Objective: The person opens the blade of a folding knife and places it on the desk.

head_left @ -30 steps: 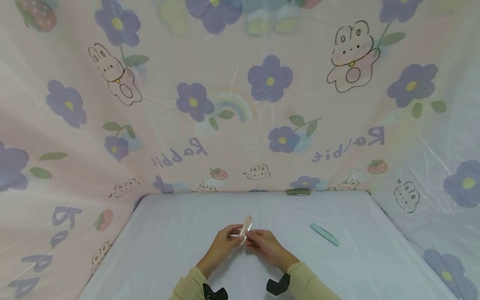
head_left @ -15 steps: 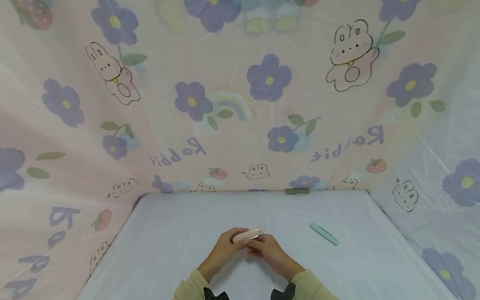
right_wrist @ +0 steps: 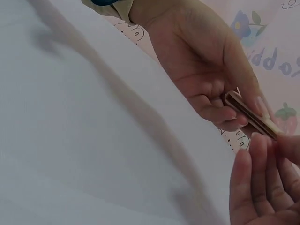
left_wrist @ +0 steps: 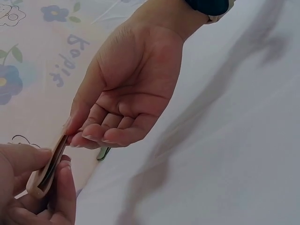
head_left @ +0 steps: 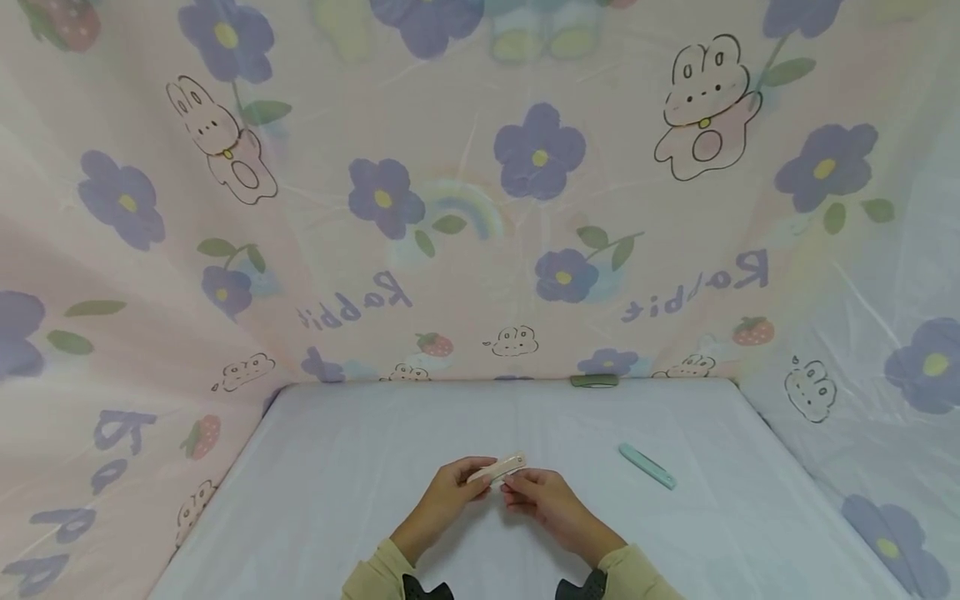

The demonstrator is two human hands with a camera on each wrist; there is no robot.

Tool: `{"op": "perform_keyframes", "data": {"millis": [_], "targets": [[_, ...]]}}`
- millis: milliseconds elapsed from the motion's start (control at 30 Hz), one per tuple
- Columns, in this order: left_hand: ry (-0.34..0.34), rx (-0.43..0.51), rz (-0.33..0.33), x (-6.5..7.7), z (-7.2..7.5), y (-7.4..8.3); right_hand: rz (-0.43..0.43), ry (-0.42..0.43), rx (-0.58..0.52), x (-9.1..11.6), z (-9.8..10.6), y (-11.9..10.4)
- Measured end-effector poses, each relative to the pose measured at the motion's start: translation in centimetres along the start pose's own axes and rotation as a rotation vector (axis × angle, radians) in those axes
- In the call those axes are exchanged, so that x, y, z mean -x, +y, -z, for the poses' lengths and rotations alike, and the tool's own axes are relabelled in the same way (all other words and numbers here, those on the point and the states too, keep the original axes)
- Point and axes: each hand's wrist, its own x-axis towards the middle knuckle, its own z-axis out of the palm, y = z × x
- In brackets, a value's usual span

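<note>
In the head view, a beige folding knife [head_left: 501, 468] is held above the white table, slanting with its holed end up to the right. My left hand [head_left: 450, 490] grips its near end between thumb and fingers. At the other end, the thumb and fingertips of my right hand [head_left: 546, 498] pinch its lower edge. A long dark slot shows along the knife's handle [left_wrist: 35, 185] in the left wrist view. From the right wrist, the slotted handle [right_wrist: 248, 112] spans both hands, its middle partly covered by the left thumb.
A teal item [head_left: 647, 466] of similar long shape lies to the right on the white table [head_left: 360, 442]. At the back edge, against the printed curtain [head_left: 450, 275], sits a dark green item [head_left: 595, 381]. Curtains also rise along both sides.
The knife has turned from nearly upright to slanting right, its holed end nearer the right hand. A shiny strip along its edge shows less now. The right hand has shifted slightly right.
</note>
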Motion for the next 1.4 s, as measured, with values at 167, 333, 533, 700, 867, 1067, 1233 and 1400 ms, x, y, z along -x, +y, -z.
{"op": "perform_keyframes", "data": {"millis": [167, 333, 533, 700, 867, 1067, 1233, 1400], "targets": [[-0.019, 0.014, 0.007, 0.01, -0.06, 0.28, 0.002, 0.022, 0.023, -0.03, 0.16, -0.26], [-0.027, 0.023, 0.019, -0.02, -0.35, 0.48, 0.017, 0.054, 0.065, -0.04, -0.24, -0.27], [-0.015, 0.037, 0.043, 0.01, -0.43, 0.24, 0.038, 0.064, 0.101, 0.04, -0.11, -0.13], [-0.024, 0.051, 0.049, 0.02, -0.27, 0.00, 0.033, 0.047, 0.101, -0.02, 0.17, 0.09], [-0.037, 0.057, 0.056, 0.08, -0.08, -0.04, 0.043, 0.039, 0.117, 0.06, 0.32, 0.09], [-0.031, 0.033, 0.080, 0.31, -0.13, 0.24, 0.042, 0.041, 0.132, 0.11, 0.56, 0.21], [-0.029, 0.043, 0.092, 0.31, -0.18, 0.01, 0.039, 0.027, 0.141, 0.38, 0.67, 0.06], [-0.011, 0.047, 0.083, 0.26, -0.46, -0.20, 0.036, 0.020, 0.153, 0.62, 0.67, -0.12]]}}
